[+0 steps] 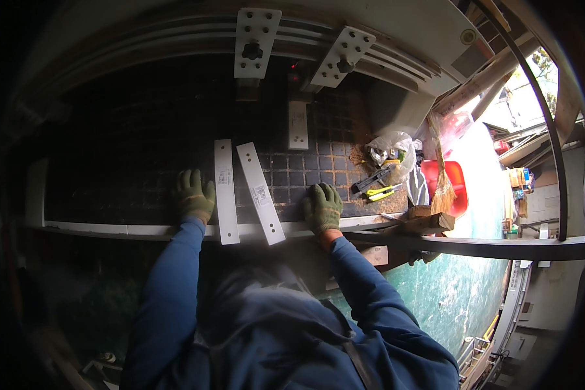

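My left hand [195, 196], in a green work glove, rests on the near part of the dark gridded machine bed [287, 170], its fingers stretched forward and holding nothing. My right hand [324, 208], gloved alike, lies on the bed's front edge with fingers apart. Between them are two white strips with holes and printed labels. The left strip [225, 192] lies nearly straight, close beside my left hand; the right strip [260, 194] slants. Both overhang the front edge, and neither hand visibly touches them. A third white strip [298, 123] sits farther back, under the machine's right clamp.
Two white bracket plates with black knobs, a left one [258, 42] and a right one [343, 57], hang from the rail. Right of my right hand lie a yellow cutter knife [381, 193], a plastic bag [396, 153] and sawdust. Beyond are a straw broom [443, 192] and red dustpan [459, 182].
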`<act>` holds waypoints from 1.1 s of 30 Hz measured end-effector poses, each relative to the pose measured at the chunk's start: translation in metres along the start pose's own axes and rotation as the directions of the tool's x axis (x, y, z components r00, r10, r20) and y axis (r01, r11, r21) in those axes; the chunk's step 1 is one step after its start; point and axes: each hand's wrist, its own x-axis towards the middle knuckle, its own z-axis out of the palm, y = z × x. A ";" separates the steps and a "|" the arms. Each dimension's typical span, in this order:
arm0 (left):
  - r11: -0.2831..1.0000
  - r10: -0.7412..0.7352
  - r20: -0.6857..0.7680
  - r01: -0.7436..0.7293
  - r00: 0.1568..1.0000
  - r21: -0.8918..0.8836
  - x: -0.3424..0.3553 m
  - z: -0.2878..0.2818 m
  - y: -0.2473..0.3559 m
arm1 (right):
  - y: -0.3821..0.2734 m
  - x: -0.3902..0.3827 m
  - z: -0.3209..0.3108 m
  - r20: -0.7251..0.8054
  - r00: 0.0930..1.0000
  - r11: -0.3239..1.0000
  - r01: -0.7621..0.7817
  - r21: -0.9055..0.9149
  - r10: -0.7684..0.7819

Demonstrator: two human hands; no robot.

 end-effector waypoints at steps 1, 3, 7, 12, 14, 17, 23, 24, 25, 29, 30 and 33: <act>1.000 -0.003 0.003 0.003 1.000 -0.002 0.000 -0.002 0.000 | -0.002 0.009 -0.002 0.036 0.999 0.999 -0.033 0.009 0.032; 1.000 -0.017 0.026 0.017 1.000 0.009 -0.001 -0.008 0.000 | -0.016 0.036 -0.014 0.117 0.989 0.995 -0.096 0.029 0.092; 1.000 0.014 -0.005 -0.014 1.000 0.008 0.001 -0.008 0.004 | -0.020 0.117 -0.004 0.064 0.997 0.998 -0.045 0.038 0.042; 0.999 0.039 -0.032 -0.038 0.999 0.031 0.001 -0.008 -0.001 | -0.046 0.190 -0.001 0.354 0.909 0.976 -0.212 -0.058 0.219; 0.999 0.045 -0.059 -0.046 0.997 -0.007 0.002 -0.006 0.000 | -0.050 0.192 0.008 0.360 0.883 0.953 -0.295 -0.073 0.301; 0.999 0.045 -0.065 -0.047 0.997 -0.025 0.002 -0.005 0.001 | -0.054 0.174 0.003 0.409 0.861 0.946 -0.322 -0.021 0.302; 0.998 0.044 -0.061 -0.046 0.997 -0.031 0.000 -0.008 0.000 | -0.049 0.133 -0.033 0.554 0.828 0.992 -0.119 0.029 0.083; 0.999 0.031 -0.048 -0.032 0.998 -0.028 -0.001 -0.008 0.000 | -0.037 0.129 -0.032 0.504 0.863 0.999 0.016 0.040 -0.033; 1.000 0.022 -0.031 -0.023 0.999 -0.017 0.000 -0.010 0.002 | -0.034 0.145 -0.037 0.534 0.823 0.956 0.281 -0.087 -0.194; 0.999 0.035 -0.025 -0.035 0.999 0.008 0.002 -0.011 0.002 | -0.017 0.193 -0.030 0.662 0.682 0.766 0.593 -0.249 -0.312; 0.999 0.045 -0.038 -0.045 0.998 0.009 0.004 -0.009 0.000 | -0.013 0.204 -0.028 0.695 0.637 0.730 0.641 -0.238 -0.333; 0.998 0.061 -0.054 -0.062 0.997 -0.010 0.002 -0.002 0.002 | 0.028 0.218 -0.003 0.575 0.569 0.595 0.786 -0.169 -0.588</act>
